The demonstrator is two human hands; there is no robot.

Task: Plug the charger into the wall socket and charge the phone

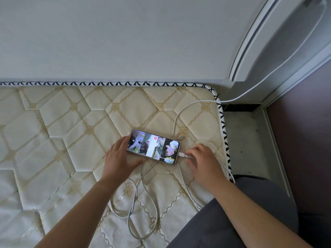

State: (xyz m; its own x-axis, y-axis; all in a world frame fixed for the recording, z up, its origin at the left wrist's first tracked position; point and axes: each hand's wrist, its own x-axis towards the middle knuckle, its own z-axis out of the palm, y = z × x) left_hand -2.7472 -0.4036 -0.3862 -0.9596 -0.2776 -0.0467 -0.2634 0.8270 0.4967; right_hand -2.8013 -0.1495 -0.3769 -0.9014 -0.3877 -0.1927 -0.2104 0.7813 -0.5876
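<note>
A phone (pixel 154 146) lies flat on the quilted mattress (pixel 62 126) with its screen lit. My left hand (pixel 119 159) grips its left end, thumb along the near edge. The white plug (pixel 181 154) of the charger cable sits in the phone's right end. My right hand (pixel 201 159) rests beside it, fingers spread and touching the cable just behind the plug. The white cable (pixel 143 203) loops over the mattress near me, then runs up past the mattress corner toward the top right, where its end goes out of view. The charger and socket are not visible.
A grey wall (pixel 107 36) borders the mattress at the back. A white door frame (pixel 250 51) stands at the right, with a concrete floor strip (pixel 241 140) and dark floor beyond. My knee in grey trousers (pixel 232 221) rests at the mattress edge.
</note>
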